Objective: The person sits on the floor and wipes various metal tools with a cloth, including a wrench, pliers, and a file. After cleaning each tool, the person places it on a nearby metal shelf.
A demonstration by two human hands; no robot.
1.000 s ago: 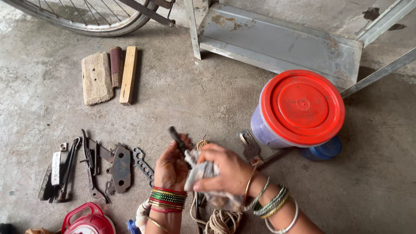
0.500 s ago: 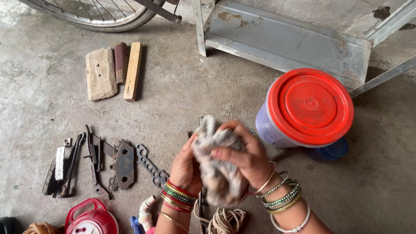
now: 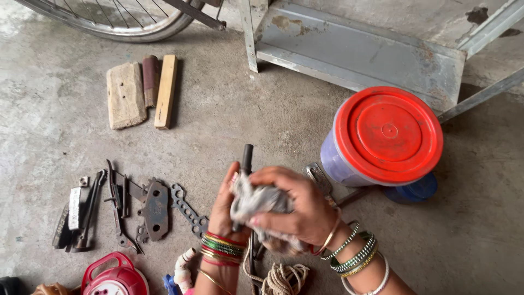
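Our right hand (image 3: 297, 205) is clenched around a crumpled, dirty grey-white cloth rag (image 3: 254, 201), fingers curled over the top of the wad. Our left hand (image 3: 225, 205) is closed on a dark metal rod-like tool (image 3: 247, 158), whose upper end sticks out above the rag; the rest is buried under cloth and palms, so we cannot tell its full shape. Both hands meet over the concrete floor (image 3: 229, 120), rag pressed against the tool between them.

Handling, as we judge it: the rag is soft, light and limp, so bunching it in the whole palm works. The tool looks stiff, fairly heavy for its size and possibly greasy, hence slippery; best held round the shaft low down with a full wrap.

Around us:
- Coil of tan rope (image 3: 281, 278) on the floor just below the hands.
- Flat perforated metal wrench (image 3: 188, 210) and a cluster of rusty metal parts (image 3: 147, 207) to the left, near the left wrist.
- Lilac plastic bucket with round red lid (image 3: 388, 134) to the right, apart from the hands.
- Three worn wooden blocks (image 3: 142, 93) further up, by a bicycle wheel (image 3: 109, 19).
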